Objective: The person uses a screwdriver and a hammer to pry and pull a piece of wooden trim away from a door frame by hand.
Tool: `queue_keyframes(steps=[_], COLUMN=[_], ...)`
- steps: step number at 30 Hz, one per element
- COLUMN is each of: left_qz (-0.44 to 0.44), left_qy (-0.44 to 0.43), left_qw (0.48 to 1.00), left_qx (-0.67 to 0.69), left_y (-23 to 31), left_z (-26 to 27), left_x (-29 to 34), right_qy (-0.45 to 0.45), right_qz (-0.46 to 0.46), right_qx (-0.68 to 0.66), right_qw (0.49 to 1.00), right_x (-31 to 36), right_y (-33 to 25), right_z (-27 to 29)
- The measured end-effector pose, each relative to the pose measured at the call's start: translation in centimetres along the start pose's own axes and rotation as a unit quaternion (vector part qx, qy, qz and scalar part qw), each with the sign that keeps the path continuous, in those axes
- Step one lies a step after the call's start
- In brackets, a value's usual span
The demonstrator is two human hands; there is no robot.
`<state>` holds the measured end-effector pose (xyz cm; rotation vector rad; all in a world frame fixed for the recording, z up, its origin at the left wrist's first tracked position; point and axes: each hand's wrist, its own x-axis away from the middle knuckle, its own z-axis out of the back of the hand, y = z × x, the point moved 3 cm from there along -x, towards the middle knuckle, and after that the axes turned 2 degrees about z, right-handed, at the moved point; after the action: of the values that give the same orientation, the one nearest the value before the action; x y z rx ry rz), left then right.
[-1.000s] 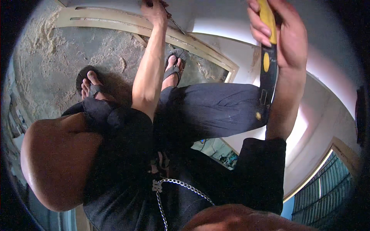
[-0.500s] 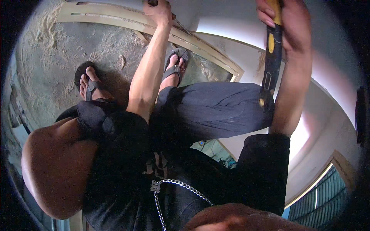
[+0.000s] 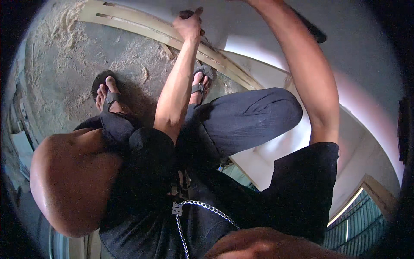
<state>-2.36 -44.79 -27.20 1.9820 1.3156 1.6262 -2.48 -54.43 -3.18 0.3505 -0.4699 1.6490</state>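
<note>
My left hand point(image 3: 188, 26) is closed around a dark tool that looks like a chisel point(image 3: 186, 14), above a pale slotted wooden frame point(image 3: 142, 26). The fingers hide most of this tool, and I cannot make out its tip. At the upper edge my right forearm point(image 3: 308, 69) reaches forward, and the hand itself is almost wholly cut off. Beyond that forearm sticks out the black handle end of a hammer point(image 3: 314, 29); its head is out of view.
Wood shavings point(image 3: 64, 32) lie on the grey concrete floor point(image 3: 86, 56). My sandalled left foot point(image 3: 105, 93) and right foot point(image 3: 200, 84) stand close to the frame. My bent right knee point(image 3: 284, 105) lies below the right arm. A white panel point(image 3: 366, 146) curves along the right.
My right hand has swung up and forward, nearly out of view, with the black and yellow hammer handle. My left hand and its tool appear slightly lower and farther right.
</note>
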Motion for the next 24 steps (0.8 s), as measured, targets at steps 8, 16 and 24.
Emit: queue_keyframes(steps=[8,16,24], left_qz=[-0.060,-0.120,-0.102], left_qy=[0.027,0.040,0.030], left_qw=[0.997,0.991,0.989], left_qx=[0.029,-0.045,-0.104], left_y=[-3.0,-2.3,-2.2], left_z=[0.6,1.3,0.9], left_x=[-2.5,-2.1,-0.7], right_qy=[-0.140,-0.123,-0.151], right_qz=[0.025,-0.006,-0.047], right_qx=[0.078,0.084,0.077], right_qw=[0.987,0.989,0.984], right_x=[-2.7,-2.6,-1.5], right_y=[-0.7,-2.7,-2.5], right_z=[-5.5,-4.2,-4.0])
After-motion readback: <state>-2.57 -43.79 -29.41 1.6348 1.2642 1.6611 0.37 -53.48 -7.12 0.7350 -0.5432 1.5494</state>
